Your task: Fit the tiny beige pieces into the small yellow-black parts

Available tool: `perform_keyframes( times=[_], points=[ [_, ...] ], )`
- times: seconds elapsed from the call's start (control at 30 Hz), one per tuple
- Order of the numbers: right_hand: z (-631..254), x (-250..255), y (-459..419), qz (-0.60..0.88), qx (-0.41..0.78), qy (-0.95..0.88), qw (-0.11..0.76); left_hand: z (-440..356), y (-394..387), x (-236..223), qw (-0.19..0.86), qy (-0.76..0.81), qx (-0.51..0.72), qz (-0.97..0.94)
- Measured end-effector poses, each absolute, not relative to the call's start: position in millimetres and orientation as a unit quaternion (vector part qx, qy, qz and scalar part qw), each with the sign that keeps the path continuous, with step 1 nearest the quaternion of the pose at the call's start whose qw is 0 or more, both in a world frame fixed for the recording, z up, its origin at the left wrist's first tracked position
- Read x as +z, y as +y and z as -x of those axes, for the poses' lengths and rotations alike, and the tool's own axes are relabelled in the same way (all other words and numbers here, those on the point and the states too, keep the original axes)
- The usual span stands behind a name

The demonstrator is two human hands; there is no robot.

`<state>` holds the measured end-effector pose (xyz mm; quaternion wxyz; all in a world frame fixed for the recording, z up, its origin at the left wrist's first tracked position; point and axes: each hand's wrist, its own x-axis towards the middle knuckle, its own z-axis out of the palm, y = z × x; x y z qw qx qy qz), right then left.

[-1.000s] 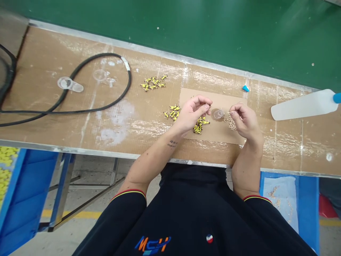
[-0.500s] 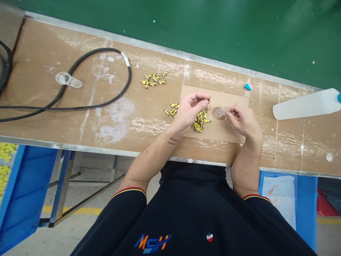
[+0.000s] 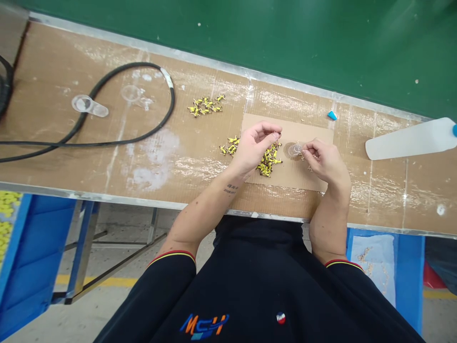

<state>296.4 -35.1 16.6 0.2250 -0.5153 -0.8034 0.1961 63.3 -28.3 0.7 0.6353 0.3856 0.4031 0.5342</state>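
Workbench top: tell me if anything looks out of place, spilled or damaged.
A black cable lies looped across the workbench, looking stray there. A small blue piece sits alone at the top corner of the cardboard sheet. Whitish smears mark the bench left of the sheet, like a dried spill.

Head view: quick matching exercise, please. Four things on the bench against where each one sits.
Things:
1. black cable
2. white paddle
3. small blue wedge
4. clear round piece

Places:
A. on the cardboard sheet, by the right hand
B. left part of the bench
C. right end of the bench
D. at the sheet's far corner

Pairs: 1-B, 2-C, 3-D, 4-A
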Motion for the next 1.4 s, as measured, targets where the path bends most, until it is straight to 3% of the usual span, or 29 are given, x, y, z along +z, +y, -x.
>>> perform_keyframes(
  times=[1.1, 1.23, 1.4],
  points=[
    [-294, 19, -37, 0.534, 0.212, -0.788, 0.223, -65, -31, 2, 0.648, 0.399, 0.526, -0.38],
    [-293, 24, -37, 0.519, 0.219, -0.782, 0.267, -67, -33, 2, 0.668, 0.381, 0.523, -0.367],
    [-284, 31, -44, 0.478, 0.165, -0.77, 0.389, -73, -38, 2, 0.682, 0.337, 0.532, -0.372]
  ],
)
